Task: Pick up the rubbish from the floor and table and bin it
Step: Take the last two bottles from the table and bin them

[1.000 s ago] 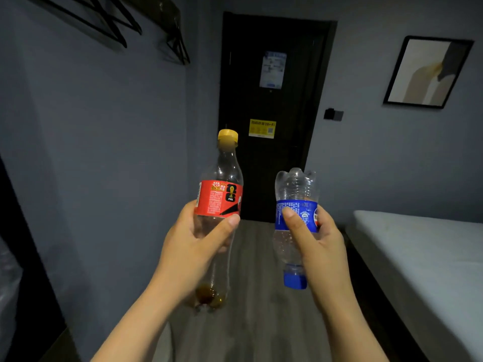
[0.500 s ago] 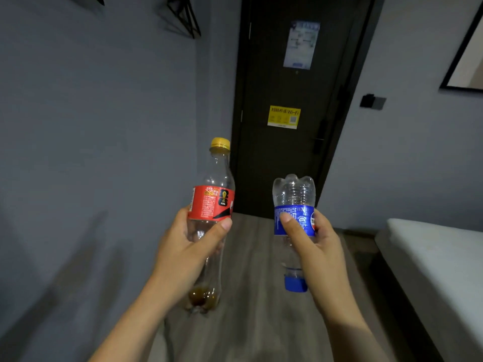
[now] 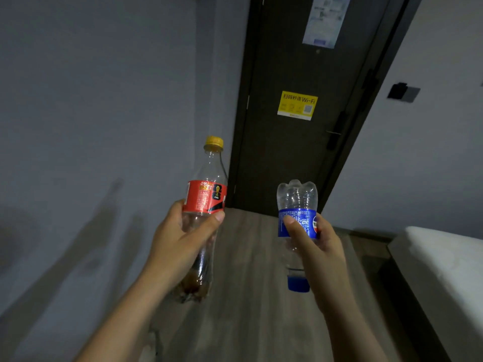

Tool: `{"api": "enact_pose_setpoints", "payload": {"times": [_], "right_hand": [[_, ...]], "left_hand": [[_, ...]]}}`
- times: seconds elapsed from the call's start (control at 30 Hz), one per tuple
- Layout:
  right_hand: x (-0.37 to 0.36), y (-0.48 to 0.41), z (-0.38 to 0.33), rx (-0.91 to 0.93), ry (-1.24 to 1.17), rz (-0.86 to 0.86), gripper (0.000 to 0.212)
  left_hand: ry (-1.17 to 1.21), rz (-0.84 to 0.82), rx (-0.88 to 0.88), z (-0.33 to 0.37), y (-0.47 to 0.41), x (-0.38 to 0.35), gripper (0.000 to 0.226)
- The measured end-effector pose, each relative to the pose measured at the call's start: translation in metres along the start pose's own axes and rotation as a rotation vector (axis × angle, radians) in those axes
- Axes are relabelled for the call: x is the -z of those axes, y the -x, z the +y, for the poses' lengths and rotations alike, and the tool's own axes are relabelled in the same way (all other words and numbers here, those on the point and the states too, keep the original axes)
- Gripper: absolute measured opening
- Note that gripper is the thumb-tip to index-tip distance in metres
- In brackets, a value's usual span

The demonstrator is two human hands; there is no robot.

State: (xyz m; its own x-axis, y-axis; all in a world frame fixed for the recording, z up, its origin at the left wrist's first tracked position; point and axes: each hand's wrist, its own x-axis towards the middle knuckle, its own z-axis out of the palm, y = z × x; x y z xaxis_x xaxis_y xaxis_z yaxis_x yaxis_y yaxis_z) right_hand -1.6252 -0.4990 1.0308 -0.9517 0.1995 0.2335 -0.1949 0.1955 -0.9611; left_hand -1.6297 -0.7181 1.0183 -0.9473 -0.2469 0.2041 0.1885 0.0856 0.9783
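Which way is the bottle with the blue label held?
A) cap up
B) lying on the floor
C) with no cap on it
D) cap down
D: the right hand grips the blue-label bottle with its blue cap pointing down and its base up.

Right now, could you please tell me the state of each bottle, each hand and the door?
red-label bottle: upright, yellow cap on, nearly empty, dark dregs at the bottom.
blue-label bottle: upside down, blue cap on, looks empty.
left hand: grips the red-label bottle round its middle.
right hand: grips the blue-label bottle at its label.
door: shut.
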Motion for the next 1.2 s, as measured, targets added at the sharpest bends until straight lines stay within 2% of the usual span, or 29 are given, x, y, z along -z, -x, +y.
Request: {"api": "enact_pose_setpoints", "payload": {"times": [0.07, 0.17, 0.3, 0.4, 0.63, 0.97, 1.2], "right_hand": [[-0.005, -0.022, 0.009, -0.008, 0.021, -0.007, 0.055], [-0.008, -0.061, 0.027, -0.035, 0.035, -0.014, 0.048], [-0.012, -0.126, 0.062, -0.066, 0.017, -0.042, 0.049], [-0.013, -0.187, 0.083, -0.071, -0.013, -0.089, 0.057], [-0.038, -0.301, 0.116, -0.088, -0.058, -0.263, 0.048], [-0.14, -0.392, 0.161, -0.246, -0.057, -0.484, 0.042], [-0.245, -0.444, 0.19, -0.321, 0.099, -0.545, 0.052]], "left_hand": [[-0.02, -0.006, 0.019, -0.009, -0.022, -0.008, 0.049], [-0.059, -0.023, 0.045, -0.02, -0.054, -0.024, 0.047], [-0.076, -0.022, 0.074, -0.042, -0.106, -0.061, 0.031], [-0.096, 0.05, 0.078, -0.055, -0.144, -0.088, 0.034], [-0.181, 0.193, 0.116, -0.075, -0.219, -0.119, 0.046], [-0.209, 0.351, 0.262, -0.143, -0.305, -0.08, 0.043], [-0.19, 0.413, 0.373, -0.192, -0.38, -0.029, 0.041]]}}
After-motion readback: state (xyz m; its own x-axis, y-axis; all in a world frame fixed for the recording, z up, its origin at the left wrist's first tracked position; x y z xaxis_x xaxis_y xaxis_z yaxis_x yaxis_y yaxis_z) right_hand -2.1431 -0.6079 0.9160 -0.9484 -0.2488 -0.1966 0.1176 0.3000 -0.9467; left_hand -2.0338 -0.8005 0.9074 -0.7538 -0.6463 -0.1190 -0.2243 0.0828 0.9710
